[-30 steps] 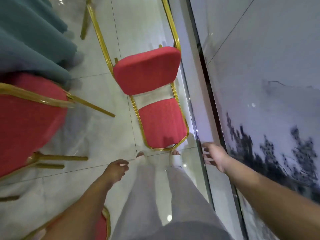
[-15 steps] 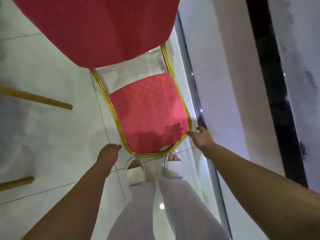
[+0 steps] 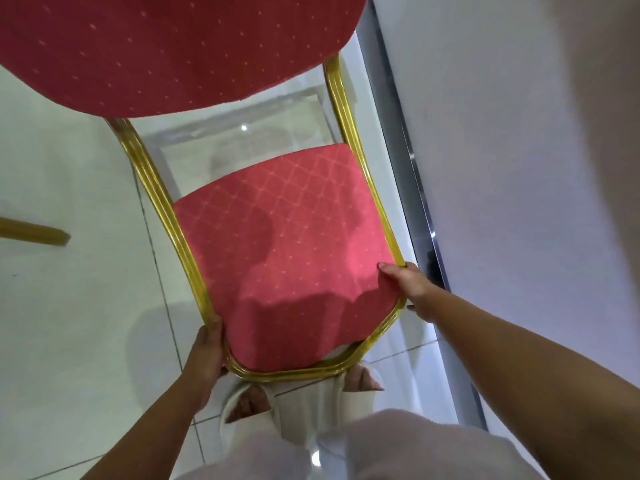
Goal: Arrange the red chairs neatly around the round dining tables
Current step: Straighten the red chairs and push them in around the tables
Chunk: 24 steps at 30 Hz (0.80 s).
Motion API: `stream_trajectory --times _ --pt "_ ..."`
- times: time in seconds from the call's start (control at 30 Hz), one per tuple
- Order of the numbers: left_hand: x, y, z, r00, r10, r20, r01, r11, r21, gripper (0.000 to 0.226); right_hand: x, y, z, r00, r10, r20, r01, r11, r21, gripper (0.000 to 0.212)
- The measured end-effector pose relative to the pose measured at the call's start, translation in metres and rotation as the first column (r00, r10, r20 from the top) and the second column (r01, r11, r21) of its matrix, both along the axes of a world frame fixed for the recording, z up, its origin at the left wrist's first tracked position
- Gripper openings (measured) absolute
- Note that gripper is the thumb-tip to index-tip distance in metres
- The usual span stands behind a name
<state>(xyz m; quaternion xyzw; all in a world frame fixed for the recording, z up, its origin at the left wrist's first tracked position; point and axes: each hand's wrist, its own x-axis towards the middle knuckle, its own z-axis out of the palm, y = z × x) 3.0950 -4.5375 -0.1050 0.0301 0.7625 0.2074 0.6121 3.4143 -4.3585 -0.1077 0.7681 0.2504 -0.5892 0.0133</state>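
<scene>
- The red chair (image 3: 284,258) stands directly in front of the person, seen from above and behind. Its padded backrest is nearest and its seat (image 3: 166,46) lies beyond, at the top of the view. It is just beside the wall (image 3: 519,168) on the right, and no round surface is in view.
- Both hands are closed on the gold frame (image 3: 162,202) at the top of the backrest. The left hand (image 3: 207,355) wraps the left corner. The right hand (image 3: 408,289) holds the right side, with the thumb pressed on the red fabric.
- Wall: the frame's right side runs close along the dark metal strip (image 3: 412,174) at the wall's foot. A swing to the right would likely scrape the frame or the knuckles against it.
- Feet: the sandalled toes (image 3: 249,407) lie just under the backrest's top rail. Pulling straight back could bring the chair's rear legs, hidden here, onto them.
- Neighbour: a gold leg of another chair (image 3: 34,233) juts in at the left, and a wide turn that way could knock it.
- Floor (image 3: 69,323): the glossy tiles look slick, so dragging may make the legs skid, and lifting seems safer.
- The grip is high on the back alone, so a lift would probably tip the seat forward.
</scene>
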Motion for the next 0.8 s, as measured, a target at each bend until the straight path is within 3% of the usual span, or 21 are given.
stream_trajectory --times 0.17,0.33,0.5,0.63,0.8 --pt "-0.005 0.003 0.006 1.000 -0.017 -0.014 0.016 0.999 -0.031 0.061 0.003 0.017 0.005 0.999 0.029 -0.031 -0.032 0.992 -0.122 0.041" --pt "-0.021 -0.005 0.070 0.992 -0.010 -0.124 -0.002 0.995 -0.103 0.059 -0.004 -0.002 0.073 0.999 0.043 -0.027 -0.045 0.995 -0.094 0.054" --pt "-0.052 0.004 0.188 0.962 -0.048 -0.268 0.005 0.987 -0.160 0.062 -0.026 -0.008 0.205 0.996 0.074 -0.047 -0.077 0.994 -0.083 0.058" --pt "-0.072 0.016 0.321 0.911 -0.083 -0.403 0.033 0.991 -0.128 0.052 -0.050 0.004 0.340 0.993 0.105 -0.058 -0.108 0.992 -0.058 0.036" --pt "-0.088 0.050 0.482 0.850 -0.168 -0.499 0.139 0.986 -0.095 0.049 -0.066 0.038 0.503 0.991 0.101 -0.085 -0.103 0.994 -0.020 0.028"
